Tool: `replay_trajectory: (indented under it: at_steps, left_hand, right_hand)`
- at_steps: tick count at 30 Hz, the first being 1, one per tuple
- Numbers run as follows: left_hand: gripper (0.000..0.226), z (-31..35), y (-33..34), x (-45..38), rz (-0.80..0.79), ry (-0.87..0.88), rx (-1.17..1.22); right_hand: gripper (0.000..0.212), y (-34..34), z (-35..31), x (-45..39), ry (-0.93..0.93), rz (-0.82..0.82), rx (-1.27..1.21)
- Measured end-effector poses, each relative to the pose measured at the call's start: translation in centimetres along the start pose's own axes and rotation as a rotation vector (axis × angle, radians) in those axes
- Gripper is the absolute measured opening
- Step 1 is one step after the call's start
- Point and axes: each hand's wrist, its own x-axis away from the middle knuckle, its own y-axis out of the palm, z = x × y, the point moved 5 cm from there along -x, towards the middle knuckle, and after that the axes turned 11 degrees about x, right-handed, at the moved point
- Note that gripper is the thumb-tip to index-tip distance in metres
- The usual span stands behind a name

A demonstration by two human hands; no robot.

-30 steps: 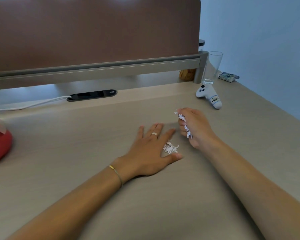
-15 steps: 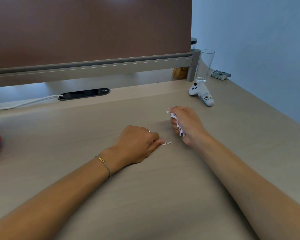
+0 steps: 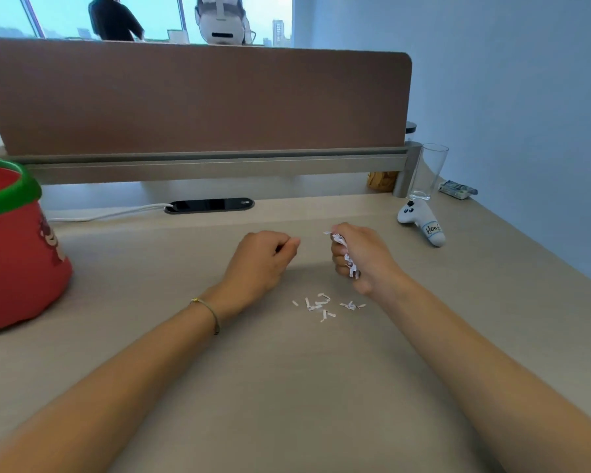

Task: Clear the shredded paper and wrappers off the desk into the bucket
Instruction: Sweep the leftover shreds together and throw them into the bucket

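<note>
1. Right then, the right hand [image 3: 362, 257] was curled tightly around a bunch of shredded paper [image 3: 347, 256], thin white strips poking out between its fingers.
2. The left hand [image 3: 263, 261] was also closed in a fist, thumb against forefinger; I cannot tell whether it pinched any paper.
3. Loose scraps [image 3: 323, 304] lay flat on the counter [image 3: 287, 387], in front of both hands on the person's side, between the two wrists, spread in a short band running left to right.
4. Both hands looked about equally near the scraps.
5. The red bucket [image 3: 17, 254], smooth with a green rim, stood well apart at the far left, so the left hand was nearer to it.
6. The scraps looked light and thin, probably hard to pinch from the smooth counter.
</note>
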Motion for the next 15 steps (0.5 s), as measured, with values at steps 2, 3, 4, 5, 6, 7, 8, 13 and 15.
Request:
replay_trajectory:
  at_steps: [2, 3, 4, 5, 6, 7, 8, 13, 15]
  left_hand:
    - [0.055, 0.4, -2.2, -0.6, 0.029, 0.004, -0.016]
    - [0.056, 0.7, -3.3, -0.8, 0.044, 0.010, -0.040]
    - [0.056, 1.0, -4.6, -1.0, 0.060, 0.022, -0.068]
    - [0.056, 1.3, -6.0, -1.2, 0.079, 0.029, -0.096]
    - [0.055, 1.5, -7.6, -1.4, 0.102, 0.026, -0.120]
    - [0.054, 1.5, -9.2, -1.5, 0.123, 0.015, -0.140]
    - [0.053, 1.4, -10.8, -1.7, 0.141, 0.003, -0.156]
    - [0.056, 1.1, -20.1, -1.3, 0.265, -0.082, -0.198]
    - [0.057, 0.5, -23.8, -0.6, 0.316, -0.117, -0.210]
  right_hand:
    - [0.033, 1.7, -1.6, 0.0, -0.032, -0.030, 0.000]
    - [0.033, 2.8, -2.5, -0.1, -0.051, -0.045, -0.007]
    - [0.033, 3.9, -3.5, -0.2, -0.069, -0.060, -0.015]
    - [0.033, 5.1, -4.4, -0.2, -0.083, -0.078, -0.021]
    - [0.034, 6.4, -5.3, -0.3, -0.091, -0.100, -0.024]
    - [0.034, 7.9, -6.2, -0.4, -0.097, -0.126, -0.028]
    - [0.034, 9.4, -7.2, -0.4, -0.104, -0.159, -0.034]
    - [0.034, 17.9, -11.7, -0.1, -0.138, -0.322, -0.070]
    - [0.034, 21.5, -13.2, 0.0, -0.139, -0.389, -0.082]
